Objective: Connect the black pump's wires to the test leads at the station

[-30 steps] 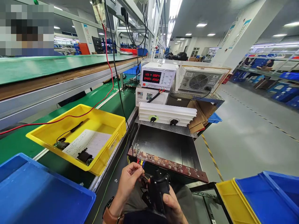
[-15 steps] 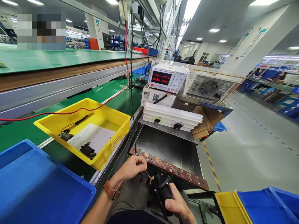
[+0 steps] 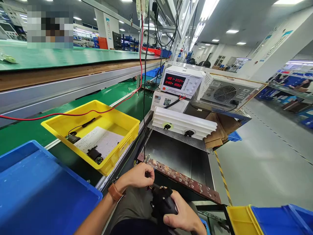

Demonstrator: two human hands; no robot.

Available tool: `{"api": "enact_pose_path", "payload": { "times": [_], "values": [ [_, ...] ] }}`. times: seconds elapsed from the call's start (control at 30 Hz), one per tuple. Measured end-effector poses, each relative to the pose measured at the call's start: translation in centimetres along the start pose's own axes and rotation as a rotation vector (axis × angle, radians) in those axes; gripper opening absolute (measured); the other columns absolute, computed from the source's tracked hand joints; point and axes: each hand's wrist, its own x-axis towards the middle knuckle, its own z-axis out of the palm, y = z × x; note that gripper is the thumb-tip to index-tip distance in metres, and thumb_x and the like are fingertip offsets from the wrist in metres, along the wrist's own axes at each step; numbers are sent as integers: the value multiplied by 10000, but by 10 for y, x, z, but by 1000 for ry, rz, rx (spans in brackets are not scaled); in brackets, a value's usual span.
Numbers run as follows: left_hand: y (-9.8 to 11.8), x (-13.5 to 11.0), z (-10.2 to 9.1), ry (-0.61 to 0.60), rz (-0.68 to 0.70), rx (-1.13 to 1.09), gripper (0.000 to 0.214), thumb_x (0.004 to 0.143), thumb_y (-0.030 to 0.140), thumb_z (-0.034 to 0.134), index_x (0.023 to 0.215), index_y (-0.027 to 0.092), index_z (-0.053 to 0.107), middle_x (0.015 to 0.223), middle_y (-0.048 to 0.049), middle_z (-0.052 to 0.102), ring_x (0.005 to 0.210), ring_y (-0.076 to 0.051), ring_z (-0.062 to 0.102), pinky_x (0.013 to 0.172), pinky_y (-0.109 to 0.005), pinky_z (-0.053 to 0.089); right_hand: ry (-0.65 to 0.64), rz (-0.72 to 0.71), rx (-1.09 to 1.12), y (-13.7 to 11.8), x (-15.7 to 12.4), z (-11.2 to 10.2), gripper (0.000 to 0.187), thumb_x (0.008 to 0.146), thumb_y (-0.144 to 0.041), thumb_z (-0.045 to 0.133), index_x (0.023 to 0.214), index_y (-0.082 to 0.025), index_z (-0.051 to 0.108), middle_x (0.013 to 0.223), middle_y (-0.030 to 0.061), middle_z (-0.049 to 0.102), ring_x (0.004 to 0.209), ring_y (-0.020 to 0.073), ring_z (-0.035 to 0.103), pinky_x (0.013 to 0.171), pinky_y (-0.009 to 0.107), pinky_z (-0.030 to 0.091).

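My right hand (image 3: 183, 212) is wrapped around a black electric pump (image 3: 162, 200), a round plastic body with stubby ports, held low over my lap. The pump is tilted, its lower part hidden by my clothing and hand. Just above and left of it, my left hand (image 3: 140, 175) is closed, fingers curled in beside the near edge of a brown terminal strip (image 3: 179, 178) with metal screws. Whatever those fingers pinch is hidden. Small dark leads (image 3: 148, 188) show between that hand and the pump.
At left, a yellow bin (image 3: 132, 138) holds a written sheet (image 3: 105, 138) and black pump parts (image 3: 94, 153). A blue tray (image 3: 49, 195) lies nearer. Beyond the metal tray (image 3: 178, 153) stand a white ridged block (image 3: 183, 122) and a lit power supply (image 3: 181, 80). A black cable (image 3: 144, 98) hangs down.
The pump has turned in my right hand and shifted slightly left. The thin yellowish wire between my left fingers and the pump no longer shows. The view has swung a little left.
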Motion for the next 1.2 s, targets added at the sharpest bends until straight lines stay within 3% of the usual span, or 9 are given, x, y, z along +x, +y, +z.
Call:
{"api": "enact_pose_path", "payload": {
  "times": [0.3,0.37,0.43,0.5,0.57,0.77,0.9,1.03,1.2],
  "values": [
    [13,30,-3,-387,172,-68,84,721,274,702,688,223,759,662,-8,703,609,-160,601,592,-246,445,-19,-79,-146,-7,10,7,467,625,-413,714,1014,-156,685,1042,85,657,941,295,547,877,363,453],
    [7,29,0,-260,148,-198,208,749,405,730,711,203,760,721,-35,723,676,-176,624,659,-266,467,22,-100,-135,1,7,4,448,659,-460,720,990,-159,690,1004,89,651,901,286,551,834,358,468],
    [-3,21,6,73,91,-344,373,774,551,716,759,180,752,769,-55,730,736,-184,631,704,-276,468,85,-103,-101,16,1,0,524,683,-586,729,980,-156,695,964,99,639,863,288,559,784,364,477],
    [-16,10,16,408,14,-459,514,780,676,672,790,166,731,769,-64,720,742,-184,626,678,-271,454,204,-54,-25,33,-6,-5,715,662,-722,747,1081,-145,697,1059,134,650,954,340,586,853,412,490],
    [-28,0,30,547,-49,-513,593,748,746,661,793,157,717,752,-73,714,722,-186,621,641,-267,438,333,16,50,46,-12,-8,892,623,-785,777,1210,-122,670,1224,178,630,1128,407,560,991,479,455],
    [-41,-9,65,575,-113,-541,555,666,711,738,682,163,658,652,-51,670,624,-166,570,624,-276,432,343,66,25,47,-9,-11,943,612,-803,785,1241,-108,680,1168,172,652,1101,407,562,983,505,467],
    [-36,-8,70,609,-136,-510,476,701,634,721,637,171,631,585,-19,603,580,-148,508,594,-270,393,266,35,-84,38,2,-15,718,676,-681,763,1141,-138,703,1125,147,652,1067,388,562,964,484,466],
    [-24,-6,66,584,-130,-476,379,728,544,690,666,172,656,586,-2,575,576,-139,464,581,-262,363,105,-18,-308,17,15,-13,299,633,-332,655,882,-171,619,917,68,586,865,264,545,788,358,461],
    [-7,-3,39,351,-98,-325,235,723,388,646,657,168,698,622,-20,635,601,-147,501,591,-257,366,-14,43,-544,-4,20,-3,272,611,-241,624,867,-175,563,926,53,543,847,230,543,724,315,410]
  ]
}}
